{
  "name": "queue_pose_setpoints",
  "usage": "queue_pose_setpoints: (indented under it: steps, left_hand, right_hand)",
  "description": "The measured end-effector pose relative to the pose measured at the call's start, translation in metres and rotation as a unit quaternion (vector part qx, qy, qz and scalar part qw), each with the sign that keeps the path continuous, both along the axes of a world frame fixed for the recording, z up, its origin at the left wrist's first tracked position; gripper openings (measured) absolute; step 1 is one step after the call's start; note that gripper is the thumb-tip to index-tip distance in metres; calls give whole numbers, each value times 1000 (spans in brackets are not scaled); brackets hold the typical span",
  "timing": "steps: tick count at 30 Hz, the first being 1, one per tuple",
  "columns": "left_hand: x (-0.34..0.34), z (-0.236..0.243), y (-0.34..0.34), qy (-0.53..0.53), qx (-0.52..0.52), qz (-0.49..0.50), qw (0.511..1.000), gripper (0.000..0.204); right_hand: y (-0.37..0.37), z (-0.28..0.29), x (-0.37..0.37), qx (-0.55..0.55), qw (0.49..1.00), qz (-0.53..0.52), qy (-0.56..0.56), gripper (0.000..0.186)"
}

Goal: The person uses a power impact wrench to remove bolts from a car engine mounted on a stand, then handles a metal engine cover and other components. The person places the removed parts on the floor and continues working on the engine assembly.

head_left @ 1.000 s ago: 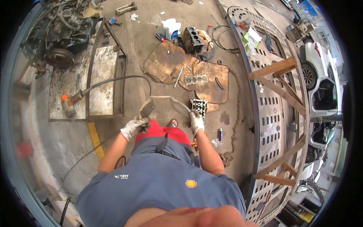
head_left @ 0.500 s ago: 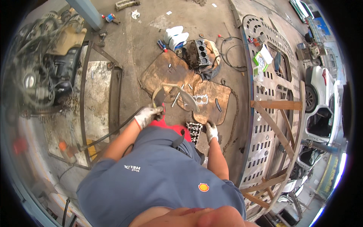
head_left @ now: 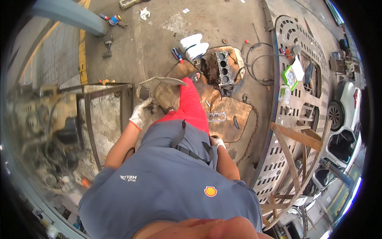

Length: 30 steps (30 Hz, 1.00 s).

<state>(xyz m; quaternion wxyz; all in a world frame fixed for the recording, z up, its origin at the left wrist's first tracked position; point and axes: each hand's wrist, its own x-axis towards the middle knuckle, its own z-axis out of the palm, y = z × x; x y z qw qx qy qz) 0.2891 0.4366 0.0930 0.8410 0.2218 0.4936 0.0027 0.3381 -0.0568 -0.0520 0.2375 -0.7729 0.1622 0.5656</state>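
Holding curved strip [head_left: 170,80] — left hand [head_left: 140,113]; right hand [head_left: 217,142] partly hidden, grip unclear.

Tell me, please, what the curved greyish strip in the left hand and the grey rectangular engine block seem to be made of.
The curved greyish strip: matt, bending smoothly, so perhaps rubber or plastic. The grey rectangular engine block: probably cast metal; its flat, pale top looks machined.

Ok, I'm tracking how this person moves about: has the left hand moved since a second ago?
Yes, forward: the left hand was by the near end of the metal frame and is now beside its far end.
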Motion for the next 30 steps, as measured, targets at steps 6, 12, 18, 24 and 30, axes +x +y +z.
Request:
queue_pose_setpoints:
  steps: [6, 12, 18, 24, 30]
  left_hand:
    - [118, -10, 76, 47, 83, 82, 992, 18]
    - [230, -21, 173, 92, 113, 150, 978, 13]
    - [346, -67, 253, 177, 196, 111, 958, 20]
    - [487, -156, 319, 181, 137, 4, 974, 17]
    - [672, -158, 359, 166, 82, -164, 969, 15]
  right_hand:
    - [73, -38, 160, 72, 978, -194, -1, 24]
    - [101, 6, 273, 85, 935, -342, -37, 13]
    - [95, 27, 296, -25, 900, -432, -54, 20]
    - [165, 73, 297, -96, 826, -550, -72, 16]
    - [308, 123, 312, -53, 857, -511, 33, 15]
